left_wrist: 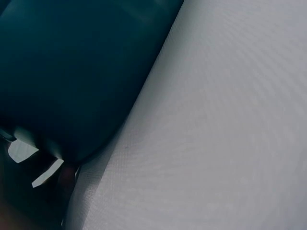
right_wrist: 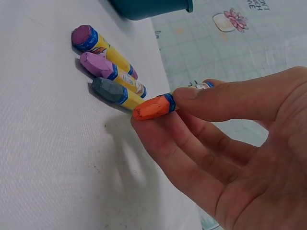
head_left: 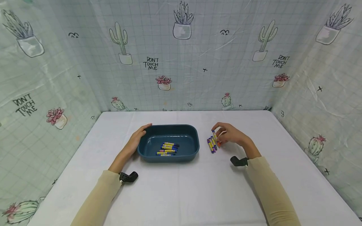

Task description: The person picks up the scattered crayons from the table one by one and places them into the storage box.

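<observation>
My right hand (head_left: 230, 134) pinches an orange crayon (right_wrist: 152, 108) with a yellow and blue wrapper between thumb and fingers. Beside it on the table lie a grey crayon (right_wrist: 108, 89), a lilac crayon (right_wrist: 98, 64) and a purple-ended crayon (right_wrist: 82, 37), side by side. At the left end of a dark teal plastic tray (head_left: 169, 159), my left hand (head_left: 136, 138) holds the rim, thumb on the edge and fingers along the outside. Several yellow and blue crayons (head_left: 169, 147) lie inside the tray. In the left wrist view the tray wall (left_wrist: 72, 72) covers most of that hand.
A white cloth (head_left: 181, 194) covers the table. Printed fabric with cacti (head_left: 181, 78) hangs behind it and along both sides. The tray stands left of the loose crayons, a short gap between them. Each wrist wears a black camera mount (head_left: 128, 177).
</observation>
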Available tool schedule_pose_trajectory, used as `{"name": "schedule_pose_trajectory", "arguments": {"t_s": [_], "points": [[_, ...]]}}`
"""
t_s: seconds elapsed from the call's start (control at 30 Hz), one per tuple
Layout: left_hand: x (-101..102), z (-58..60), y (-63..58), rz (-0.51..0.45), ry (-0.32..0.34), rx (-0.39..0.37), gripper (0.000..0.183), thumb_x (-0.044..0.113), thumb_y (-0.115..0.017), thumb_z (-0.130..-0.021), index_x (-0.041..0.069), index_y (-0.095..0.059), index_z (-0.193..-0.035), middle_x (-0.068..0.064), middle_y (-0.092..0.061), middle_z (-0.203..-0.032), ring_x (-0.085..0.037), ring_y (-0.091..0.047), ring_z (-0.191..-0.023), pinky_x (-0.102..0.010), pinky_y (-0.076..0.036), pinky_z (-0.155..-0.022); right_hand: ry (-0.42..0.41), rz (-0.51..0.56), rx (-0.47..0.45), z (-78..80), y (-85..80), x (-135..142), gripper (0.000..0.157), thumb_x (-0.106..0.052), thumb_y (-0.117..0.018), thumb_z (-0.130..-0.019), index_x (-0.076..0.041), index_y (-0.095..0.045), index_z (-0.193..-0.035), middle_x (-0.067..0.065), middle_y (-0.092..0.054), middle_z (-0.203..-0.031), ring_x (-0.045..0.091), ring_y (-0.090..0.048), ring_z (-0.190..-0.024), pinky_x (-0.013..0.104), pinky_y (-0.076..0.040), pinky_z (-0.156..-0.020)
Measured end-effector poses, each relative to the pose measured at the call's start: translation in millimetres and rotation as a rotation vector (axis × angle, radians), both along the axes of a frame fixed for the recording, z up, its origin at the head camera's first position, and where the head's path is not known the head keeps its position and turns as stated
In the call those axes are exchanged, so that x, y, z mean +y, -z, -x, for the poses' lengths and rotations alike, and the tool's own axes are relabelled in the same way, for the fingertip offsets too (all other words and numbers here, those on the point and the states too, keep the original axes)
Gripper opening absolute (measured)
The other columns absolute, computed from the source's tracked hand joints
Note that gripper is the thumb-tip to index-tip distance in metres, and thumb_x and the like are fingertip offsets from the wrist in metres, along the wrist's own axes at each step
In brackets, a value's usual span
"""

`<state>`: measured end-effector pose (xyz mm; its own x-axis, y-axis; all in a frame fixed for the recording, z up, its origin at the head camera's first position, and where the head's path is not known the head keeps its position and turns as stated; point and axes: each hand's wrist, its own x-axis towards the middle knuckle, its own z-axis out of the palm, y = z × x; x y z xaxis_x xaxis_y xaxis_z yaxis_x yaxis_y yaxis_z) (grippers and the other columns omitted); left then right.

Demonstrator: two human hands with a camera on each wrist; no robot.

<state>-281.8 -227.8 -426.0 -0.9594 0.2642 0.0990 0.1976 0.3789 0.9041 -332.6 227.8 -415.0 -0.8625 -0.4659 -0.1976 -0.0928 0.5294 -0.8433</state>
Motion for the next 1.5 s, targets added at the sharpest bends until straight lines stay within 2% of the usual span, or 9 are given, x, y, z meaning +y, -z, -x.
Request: {"name": "schedule_pose_trajectory", "arguments": {"t_s": [0.2, 0.5, 0.67, 0.9, 0.93, 1.17, 1.5], "points": [[1, -0.9, -1.6, -0.007, 0.0, -0.004, 0.049, 0.01, -0.028, -0.111, 0.0, -0.035, -0.159, -0.022, -0.03, -0.168, -0.043, -0.02, -0.159, -0.063, -0.013, -0.129, 0.018, -0.012, 0.03, -2.3, -4.2, -3, 0.048, 0.004, -0.062, -0.091, 0.0, -0.055, -0.139, 0.024, -0.064, -0.119, 0.028, -0.067, -0.097, 0.04, -0.065, -0.08], [1, -1.5, -1.6, -0.003, -0.001, 0.006, 0.049, 0.009, -0.027, -0.111, -0.001, -0.036, -0.158, -0.022, -0.031, -0.168, -0.043, -0.02, -0.159, -0.062, -0.013, -0.129, 0.037, 0.03, 0.062, -4.9, -10.2, -6, 0.047, 0.004, -0.066, -0.09, 0.001, -0.055, -0.137, 0.025, -0.064, -0.116, 0.029, -0.07, -0.092, 0.042, -0.065, -0.078], [1, -1.1, -3.2, -0.005, -0.002, 0.001, 0.049, 0.01, -0.027, -0.111, -0.001, -0.036, -0.158, -0.022, -0.031, -0.168, -0.042, -0.02, -0.159, -0.062, -0.013, -0.13, 0.054, 0.033, 0.079, -5.5, -15.1, -8, 0.047, 0.003, -0.066, -0.09, 0.002, -0.056, -0.136, 0.024, -0.064, -0.114, 0.028, -0.07, -0.095, 0.041, -0.065, -0.078], [-9, 21.1, 29.8, -0.024, -0.019, 0.005, 0.05, 0.016, -0.025, -0.113, 0.006, -0.035, -0.16, -0.017, -0.03, -0.169, -0.039, -0.018, -0.16, -0.061, -0.01, -0.13, 0.073, 0.032, 0.085, -5.5, -19.4, -12, 0.042, 0.003, -0.066, -0.091, -0.007, -0.059, -0.131, 0.022, -0.065, -0.113, 0.029, -0.071, -0.096, 0.042, -0.065, -0.08], [-9, 22.1, 31.5, -0.026, -0.019, 0.008, 0.05, 0.017, -0.025, -0.113, 0.007, -0.035, -0.161, -0.016, -0.03, -0.169, -0.039, -0.018, -0.16, -0.061, -0.01, -0.13, 0.075, 0.031, 0.087, -5.6, -19.9, -12, 0.042, 0.002, -0.066, -0.091, -0.007, -0.059, -0.132, 0.021, -0.065, -0.113, 0.03, -0.071, -0.097, 0.042, -0.065, -0.081], [-11, 23.7, 33.2, -0.037, -0.008, 0.021, 0.05, 0.019, -0.026, -0.113, 0.01, -0.036, -0.161, -0.015, -0.032, -0.169, -0.038, -0.02, -0.16, -0.061, -0.011, -0.13, 0.093, 0.041, 0.126, -5.6, -22.3, -15, 0.046, 0.002, -0.065, -0.093, -0.006, -0.055, -0.137, 0.024, -0.064, -0.117, 0.031, -0.071, -0.099, 0.042, -0.065, -0.084], [-11, 23.4, 33.5, -0.043, -0.017, 0.011, 0.049, 0.02, -0.028, -0.113, 0.013, -0.038, -0.16, -0.012, -0.033, -0.169, -0.036, -0.021, -0.16, -0.06, -0.012, -0.13, 0.14, 0.049, 0.158, -5.1, -28.0, -23, 0.045, 0.002, -0.064, -0.093, -0.008, -0.058, -0.137, 0.022, -0.063, -0.116, 0.029, -0.072, -0.095, 0.041, -0.065, -0.083]]}}
